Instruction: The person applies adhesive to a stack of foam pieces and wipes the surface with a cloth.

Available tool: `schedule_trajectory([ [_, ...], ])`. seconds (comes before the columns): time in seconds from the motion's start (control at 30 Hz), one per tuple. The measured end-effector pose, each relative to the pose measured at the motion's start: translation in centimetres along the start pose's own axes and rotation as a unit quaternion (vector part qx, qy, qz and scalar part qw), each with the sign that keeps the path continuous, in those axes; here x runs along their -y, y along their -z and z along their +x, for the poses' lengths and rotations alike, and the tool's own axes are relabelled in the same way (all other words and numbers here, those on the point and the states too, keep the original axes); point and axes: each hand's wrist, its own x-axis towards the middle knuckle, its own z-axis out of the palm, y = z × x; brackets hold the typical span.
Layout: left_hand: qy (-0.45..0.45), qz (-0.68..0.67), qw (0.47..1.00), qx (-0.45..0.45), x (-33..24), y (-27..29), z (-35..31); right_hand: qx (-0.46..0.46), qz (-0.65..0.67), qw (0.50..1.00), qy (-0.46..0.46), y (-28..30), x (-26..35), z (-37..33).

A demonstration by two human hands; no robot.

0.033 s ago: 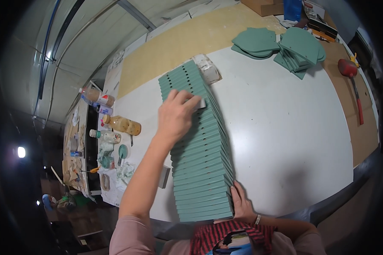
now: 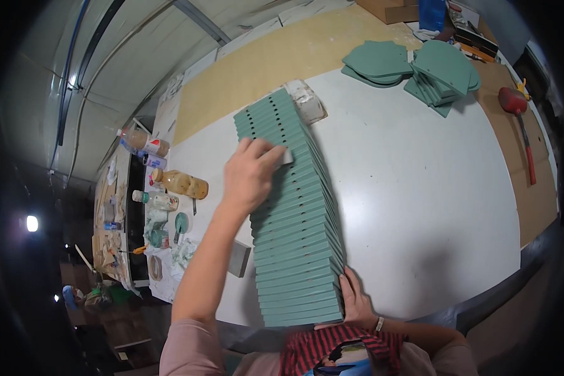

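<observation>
A long row of green flat boards (image 2: pixel 301 232), packed on edge side by side, runs away from me down the table. Dark holes line up along the top edges of many of them. My left hand (image 2: pixel 249 172) is closed on a small whitish block (image 2: pixel 286 156), held against the top edges in the far half of the row. Its fingers partly cover the block, so its exact kind is unclear. At the near right end, my right hand (image 2: pixel 356 306) lies with outstretched fingers against the side of the row; part of it is hidden by the boards.
A grey block (image 2: pixel 239 259) lies left of the row, a stained white block (image 2: pixel 306 102) at its far end. Bottles (image 2: pixel 185 185) and a green-stained cloth (image 2: pixel 185 254) are at left. Stacked green shaped boards (image 2: pixel 445 69) sit far right, near a red mallet (image 2: pixel 514 102).
My left hand has slid to the left and slightly toward me along the board edges, taking the whitish block with it. My right hand stays where it was.
</observation>
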Motion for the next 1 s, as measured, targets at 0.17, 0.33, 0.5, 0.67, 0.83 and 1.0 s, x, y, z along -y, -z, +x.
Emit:
schedule_trajectory([
  [0.17,0.11,0.033,0.993,0.038,5.9,4.1,-6.7,0.016,-0.002,1.0,-0.027,-0.3,0.4,0.3],
  [0.33,0.07,-0.018,0.997,-0.018,2.7,3.1,-4.3,-0.032,-0.02,0.999,0.032,-1.0,-0.7,0.1],
  [0.5,0.148,0.062,0.987,0.02,4.8,3.8,-6.3,-0.014,-0.028,0.999,0.033,-0.7,-0.4,0.3],
  [0.67,0.115,-0.022,0.993,-0.01,2.8,3.4,-5.7,-0.014,-0.03,0.999,0.039,-0.9,-0.6,0.1],
  [0.83,0.179,0.047,0.982,-0.037,4.8,3.0,-6.6,-0.014,-0.021,0.999,0.043,-0.9,-0.7,0.1],
  [1.0,0.136,0.009,0.991,-0.004,3.3,2.9,-5.8,-0.026,-0.053,0.997,0.057,-0.8,-0.8,0.4],
])
